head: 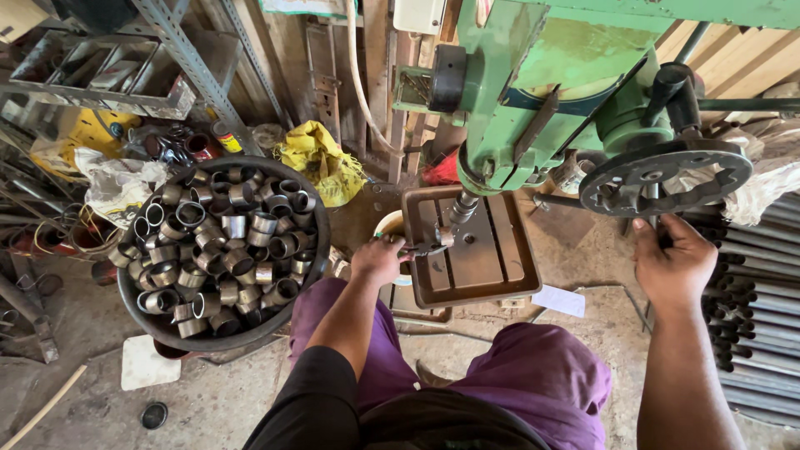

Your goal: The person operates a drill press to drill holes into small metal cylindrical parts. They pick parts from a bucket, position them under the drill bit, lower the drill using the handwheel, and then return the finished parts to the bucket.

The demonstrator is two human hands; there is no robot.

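While our left hand (pixel 379 260) clamps pliers (pixel 421 249) holding a small metal ring (pixel 444 237) on the drill table (pixel 487 258) under the bit, our right hand (pixel 671 262) grips the feed wheel (pixel 662 175) handle at three o'clock; a basin of rings (pixel 221 250) sits at nine.

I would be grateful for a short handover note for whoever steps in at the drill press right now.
Left hand: at the drill table, gripping pliers that pinch a small metal piece under the spindle.
Right hand: closed on the feed handle below the black handwheel.
Stock: round basin at the left, heaped with short metal rings.
Done: piece positioned under the spindle.
Left: whether the bit touches the piece cannot be seen; the basin looks full.
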